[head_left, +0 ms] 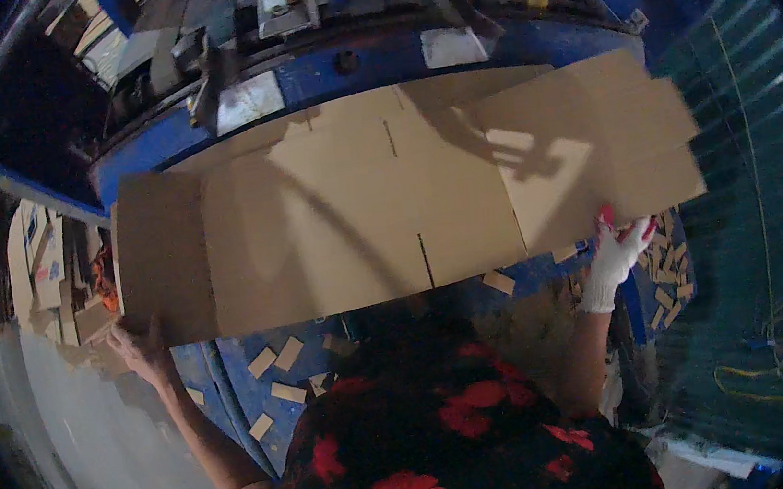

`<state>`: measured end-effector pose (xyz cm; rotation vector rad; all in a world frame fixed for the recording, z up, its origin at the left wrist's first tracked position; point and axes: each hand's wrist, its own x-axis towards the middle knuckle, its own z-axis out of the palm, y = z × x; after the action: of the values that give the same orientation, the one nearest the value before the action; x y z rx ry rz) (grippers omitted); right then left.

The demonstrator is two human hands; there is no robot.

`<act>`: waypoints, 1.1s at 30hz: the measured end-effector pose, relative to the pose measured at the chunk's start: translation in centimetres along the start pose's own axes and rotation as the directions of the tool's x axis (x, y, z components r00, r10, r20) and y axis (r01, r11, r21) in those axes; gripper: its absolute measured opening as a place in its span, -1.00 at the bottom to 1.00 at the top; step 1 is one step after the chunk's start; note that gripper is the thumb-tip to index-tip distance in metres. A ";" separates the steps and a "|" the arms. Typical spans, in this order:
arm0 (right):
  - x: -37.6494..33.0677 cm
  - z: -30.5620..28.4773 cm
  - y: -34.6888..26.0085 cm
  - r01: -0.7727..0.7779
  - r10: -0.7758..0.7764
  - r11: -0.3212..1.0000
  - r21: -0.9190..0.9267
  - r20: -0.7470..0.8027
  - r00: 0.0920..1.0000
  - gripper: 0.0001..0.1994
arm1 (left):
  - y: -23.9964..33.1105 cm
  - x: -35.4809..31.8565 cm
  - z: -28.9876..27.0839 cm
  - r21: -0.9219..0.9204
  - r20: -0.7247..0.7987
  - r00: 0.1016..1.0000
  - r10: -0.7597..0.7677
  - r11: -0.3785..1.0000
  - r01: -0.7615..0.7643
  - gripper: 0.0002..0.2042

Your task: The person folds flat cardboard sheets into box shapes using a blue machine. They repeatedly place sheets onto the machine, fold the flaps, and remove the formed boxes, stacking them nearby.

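A wide brown cardboard box blank (357, 200), creased and slotted, stretches across the view in front of my body. My left hand (141, 350), bare, grips its near left corner, thumb on top. At the near right edge, my right hand (617, 255) wears a white glove with red fingertips. Its thumb lies over the board and the other fingers are partly hidden at the edge. Flaps at the right end are staggered, and another strip of board shows along the far edge; whether it is a separate sheet I cannot tell. Shadows cross the surface.
Beyond the board stands a blue machine (311, 85) with metal clamps on top. Small cardboard offcuts (286, 355) lie scattered on a blue surface below. Stacked cardboard (49, 274) is at the left. A green corrugated wall (738, 234) and a yellow cord (744, 373) are on the right.
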<state>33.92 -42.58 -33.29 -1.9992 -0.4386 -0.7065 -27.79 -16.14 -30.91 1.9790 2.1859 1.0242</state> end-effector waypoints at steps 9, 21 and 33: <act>-9.0 1.6 -11.8 0.731 -0.753 0.469 0.496 0.657 0.038 -0.49 | 6.8 -4.2 4.1 -0.615 0.490 0.816 0.305 0.785 0.076 -0.42; -10.1 3.1 -13.9 0.814 -0.777 0.334 0.475 0.628 -0.047 -0.60 | 9.7 -5.9 6.3 0.019 0.530 0.530 0.663 0.615 -0.788 -0.41; -12.0 6.3 -11.9 0.930 -0.841 0.314 0.192 0.510 0.179 -0.56 | 7.8 -5.7 13.0 -0.205 -0.046 0.717 0.696 0.696 -0.689 -0.55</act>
<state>19.85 -31.49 -35.53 -1.9050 -2.1404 -0.8535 -14.23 -15.54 -39.70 2.7383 1.1961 1.1822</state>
